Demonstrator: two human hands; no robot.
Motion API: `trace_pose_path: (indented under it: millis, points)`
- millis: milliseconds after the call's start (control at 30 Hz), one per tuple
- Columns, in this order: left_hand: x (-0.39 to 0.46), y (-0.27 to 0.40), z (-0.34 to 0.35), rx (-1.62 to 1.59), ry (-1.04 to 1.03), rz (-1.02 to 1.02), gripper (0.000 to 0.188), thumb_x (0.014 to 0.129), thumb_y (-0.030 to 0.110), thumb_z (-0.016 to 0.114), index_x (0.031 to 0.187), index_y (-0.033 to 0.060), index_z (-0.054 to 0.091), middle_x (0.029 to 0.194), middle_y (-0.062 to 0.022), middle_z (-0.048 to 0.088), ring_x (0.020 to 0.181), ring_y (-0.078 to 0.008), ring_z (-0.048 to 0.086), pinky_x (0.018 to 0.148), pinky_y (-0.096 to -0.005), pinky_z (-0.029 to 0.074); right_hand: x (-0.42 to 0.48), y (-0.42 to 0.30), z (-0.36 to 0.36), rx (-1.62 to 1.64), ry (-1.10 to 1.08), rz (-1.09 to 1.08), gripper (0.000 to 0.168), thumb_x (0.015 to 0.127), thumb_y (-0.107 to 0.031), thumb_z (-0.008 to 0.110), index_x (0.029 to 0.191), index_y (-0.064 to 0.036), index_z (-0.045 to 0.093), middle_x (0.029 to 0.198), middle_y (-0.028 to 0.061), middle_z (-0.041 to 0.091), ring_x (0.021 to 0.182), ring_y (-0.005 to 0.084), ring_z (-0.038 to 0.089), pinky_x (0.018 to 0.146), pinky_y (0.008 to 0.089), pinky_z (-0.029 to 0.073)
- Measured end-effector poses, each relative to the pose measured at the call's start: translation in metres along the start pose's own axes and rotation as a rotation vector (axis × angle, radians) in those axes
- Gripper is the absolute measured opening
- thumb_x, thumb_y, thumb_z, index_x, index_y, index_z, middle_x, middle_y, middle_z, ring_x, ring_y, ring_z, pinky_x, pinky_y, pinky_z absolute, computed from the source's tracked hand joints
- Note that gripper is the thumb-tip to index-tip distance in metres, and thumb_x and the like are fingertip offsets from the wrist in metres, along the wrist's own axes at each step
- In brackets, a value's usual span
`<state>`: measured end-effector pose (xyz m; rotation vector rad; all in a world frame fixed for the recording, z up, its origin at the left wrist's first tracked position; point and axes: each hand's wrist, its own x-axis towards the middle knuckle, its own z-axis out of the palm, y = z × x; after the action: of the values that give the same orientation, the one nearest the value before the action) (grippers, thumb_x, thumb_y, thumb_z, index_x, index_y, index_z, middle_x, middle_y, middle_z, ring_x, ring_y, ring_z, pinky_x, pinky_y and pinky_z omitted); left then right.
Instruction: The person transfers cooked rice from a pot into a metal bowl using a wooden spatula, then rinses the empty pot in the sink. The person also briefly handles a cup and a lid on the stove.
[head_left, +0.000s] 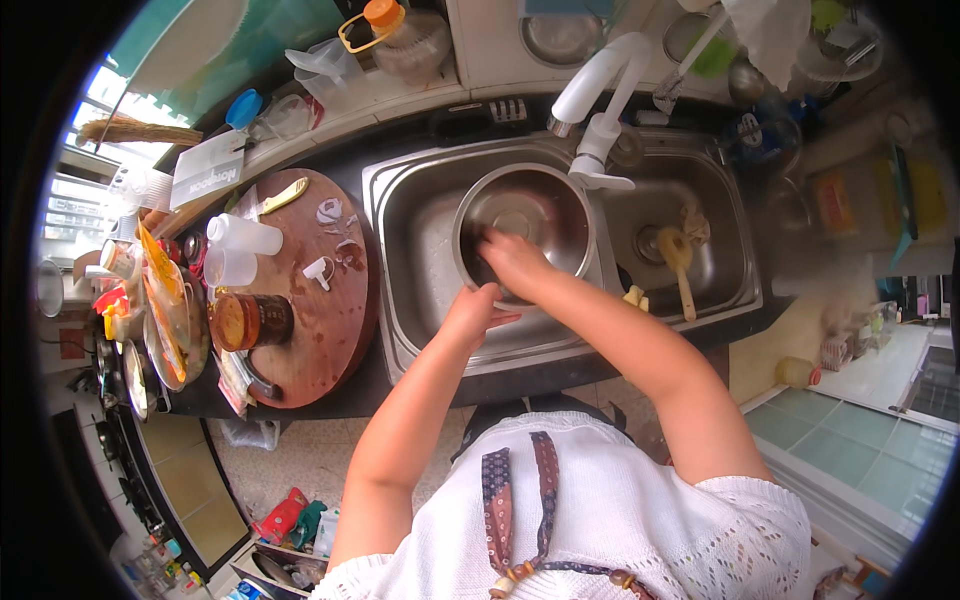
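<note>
A round stainless steel bowl (555, 184) stands in the left basin of a double steel sink (405, 225). My left hand (480, 311) grips the bowl's near rim, with some fingers outside it. Inside the bowl, at its left side, is my right hand (514, 259); its fingertips are blurred and I cannot tell whether they hold anything. Behind the bowl's right edge stands a white faucet (596, 142), its spout pointing left. A brush with a pale handle (682, 277) lies in the right basin near the drain.
To the left is a round wooden chopping board (322, 255) with a brown-filled jar (251, 321), a translucent bottle (251, 234), a peeler (285, 196) and scraps. A black-handled knife (259, 381) lies by its near edge. A jug with an orange cap (409, 41) stands on the back ledge.
</note>
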<state>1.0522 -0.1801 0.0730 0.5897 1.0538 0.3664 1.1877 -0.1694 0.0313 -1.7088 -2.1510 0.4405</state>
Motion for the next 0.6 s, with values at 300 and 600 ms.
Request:
trace_pose_path:
  millis: [300, 600]
  points:
    - [-0.01, 0.007, 0.0, 0.033, 0.082, -0.031, 0.028, 0.083, 0.004, 0.044, 0.107, -0.01, 0.041, 0.103, -0.0232, 0.052, 0.087, -0.0385, 0.064, 0.08, -0.0453, 0.058, -0.002, 0.038, -0.022, -0.581, -0.071, 0.094, 0.01, 0.069, -0.01, 0.063, 0.079, -0.009, 0.067, 0.09, 0.0085, 0.06, 0.086, 0.0241, 0.061, 0.067, 0.0344, 0.053]
    - [0.01, 0.011, -0.028, 0.714, 0.439, 0.296, 0.074, 0.084, 0.006, 0.048, 0.145, 0.0126, 0.007, 0.117, -0.0235, 0.054, 0.096, -0.0413, 0.06, 0.076, -0.0432, 0.051, -0.027, 0.005, -0.037, 0.444, 0.353, 0.228, 0.008, 0.078, -0.002, 0.057, 0.085, -0.005, 0.057, 0.084, 0.0106, 0.058, 0.082, 0.0286, 0.06, 0.07, 0.0377, 0.049]
